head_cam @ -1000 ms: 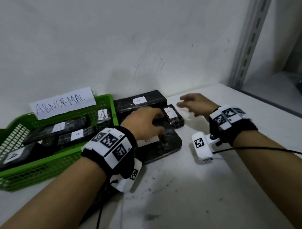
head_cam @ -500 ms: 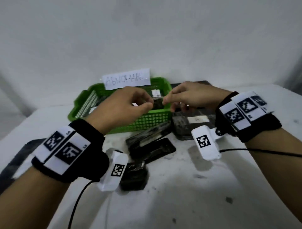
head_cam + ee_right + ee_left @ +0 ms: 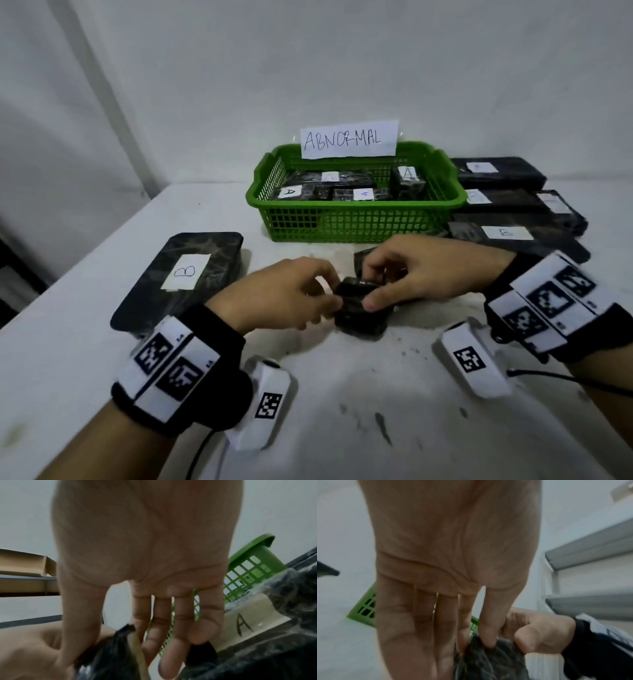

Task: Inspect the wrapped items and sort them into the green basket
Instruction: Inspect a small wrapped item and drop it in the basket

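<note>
Both hands hold one small black wrapped item (image 3: 356, 289) low over the white table. My left hand (image 3: 334, 291) pinches its left end, thumb below and fingers above. My right hand (image 3: 371, 287) grips its right end. The left wrist view shows my thumb and fingertips on the black wrapped item (image 3: 488, 660). In the right wrist view a pale label edge shows on that wrapped item (image 3: 109, 655). Another black wrapped item (image 3: 361, 323) lies right beneath. The green basket (image 3: 356, 222), behind my hands, holds several items labelled A.
A large wrapped slab labelled B (image 3: 185, 274) lies at the left. Several long wrapped items (image 3: 507, 212) are stacked right of the basket, one labelled A (image 3: 248, 628) near my right hand. An ABNORMAL sign (image 3: 349, 138) stands on the basket's back rim. Bare table lies in front.
Both hands have come down from in front of the basket to just above the table, still holding a small item between them. The head view has pulled back and swung left.
</note>
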`<control>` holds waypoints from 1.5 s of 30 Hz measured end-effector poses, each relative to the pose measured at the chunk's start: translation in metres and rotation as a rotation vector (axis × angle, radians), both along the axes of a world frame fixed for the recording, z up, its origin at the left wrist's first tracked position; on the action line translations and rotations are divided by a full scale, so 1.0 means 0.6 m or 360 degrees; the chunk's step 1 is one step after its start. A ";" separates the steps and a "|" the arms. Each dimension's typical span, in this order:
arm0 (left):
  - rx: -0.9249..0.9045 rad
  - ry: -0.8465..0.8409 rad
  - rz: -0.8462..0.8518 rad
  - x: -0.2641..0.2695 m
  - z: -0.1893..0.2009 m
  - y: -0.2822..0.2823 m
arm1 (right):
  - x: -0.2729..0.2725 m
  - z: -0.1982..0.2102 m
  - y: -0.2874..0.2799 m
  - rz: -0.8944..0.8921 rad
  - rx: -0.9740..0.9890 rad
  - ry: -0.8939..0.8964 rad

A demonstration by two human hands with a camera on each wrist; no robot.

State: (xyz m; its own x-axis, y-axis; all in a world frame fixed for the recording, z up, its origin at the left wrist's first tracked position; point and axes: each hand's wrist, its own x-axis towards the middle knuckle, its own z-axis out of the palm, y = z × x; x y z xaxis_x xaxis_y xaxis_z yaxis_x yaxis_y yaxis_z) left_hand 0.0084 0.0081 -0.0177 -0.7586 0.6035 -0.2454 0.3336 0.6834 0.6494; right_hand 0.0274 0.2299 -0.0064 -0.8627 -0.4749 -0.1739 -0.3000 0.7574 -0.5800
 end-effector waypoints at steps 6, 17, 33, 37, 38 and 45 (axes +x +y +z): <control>0.1108 -0.0300 0.0435 -0.029 0.031 -0.023 | -0.022 0.030 -0.007 -0.0091 -0.0542 0.0544; 0.1482 -0.0177 0.0340 -0.114 0.092 0.043 | -0.096 0.051 0.008 -0.0255 -0.1260 0.0795; 0.1498 0.0030 0.0160 -0.130 0.073 0.101 | -0.069 0.111 0.051 -0.0661 -0.1257 0.0472; 0.1511 0.0037 0.0206 -0.128 0.079 0.104 | -0.064 0.107 0.053 -0.0619 -0.1358 0.0385; 0.1499 0.0059 0.0217 -0.127 0.081 0.104 | -0.064 0.105 0.053 -0.0618 -0.1390 0.0359; 0.1356 0.0134 0.0296 -0.118 0.069 0.100 | -0.072 0.066 0.033 -0.0710 -0.1568 0.0210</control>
